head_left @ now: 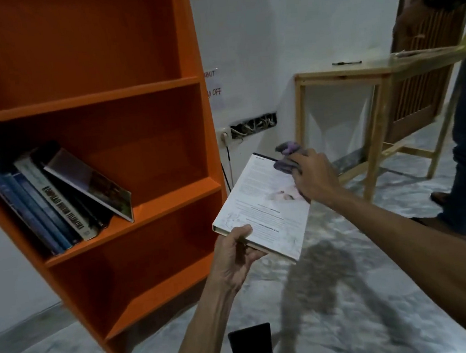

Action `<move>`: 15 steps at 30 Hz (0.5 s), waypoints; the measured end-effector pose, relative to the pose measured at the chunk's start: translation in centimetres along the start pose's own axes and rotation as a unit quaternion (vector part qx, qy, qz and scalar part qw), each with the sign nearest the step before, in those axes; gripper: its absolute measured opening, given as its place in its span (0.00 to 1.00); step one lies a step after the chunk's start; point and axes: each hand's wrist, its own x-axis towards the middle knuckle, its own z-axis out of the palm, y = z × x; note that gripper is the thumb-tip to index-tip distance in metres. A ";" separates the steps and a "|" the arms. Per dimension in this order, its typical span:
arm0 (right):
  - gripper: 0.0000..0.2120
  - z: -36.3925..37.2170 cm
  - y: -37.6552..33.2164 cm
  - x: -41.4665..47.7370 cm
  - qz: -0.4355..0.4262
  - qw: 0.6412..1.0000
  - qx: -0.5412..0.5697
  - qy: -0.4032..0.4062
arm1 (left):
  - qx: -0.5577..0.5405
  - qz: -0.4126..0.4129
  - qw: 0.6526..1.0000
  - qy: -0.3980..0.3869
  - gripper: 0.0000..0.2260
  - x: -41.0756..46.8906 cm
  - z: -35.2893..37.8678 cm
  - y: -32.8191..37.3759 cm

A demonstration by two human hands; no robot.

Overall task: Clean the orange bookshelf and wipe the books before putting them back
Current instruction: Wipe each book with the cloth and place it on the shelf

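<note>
L hand (235, 255) grips white book (264, 210) near corner; R hand (313, 176) presses purple cloth (288, 156) on far cover.

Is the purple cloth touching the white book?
Touching. The head view shows the right hand holding the purple cloth down on the far corner of the white book, with no gap between them.

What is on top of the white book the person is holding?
A purple-grey cloth, gripped by the right hand, lies on the book at its far corner. Printed text shows on the cover; whatever is under cloth and hand is covered. The left hand holds it.
</note>
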 end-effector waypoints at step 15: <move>0.16 0.5 -5.0 1.2 -0.142 0.987 0.067 -0.040 | 0.020 0.029 0.997 -0.062 0.14 -0.9 -1.1 1.4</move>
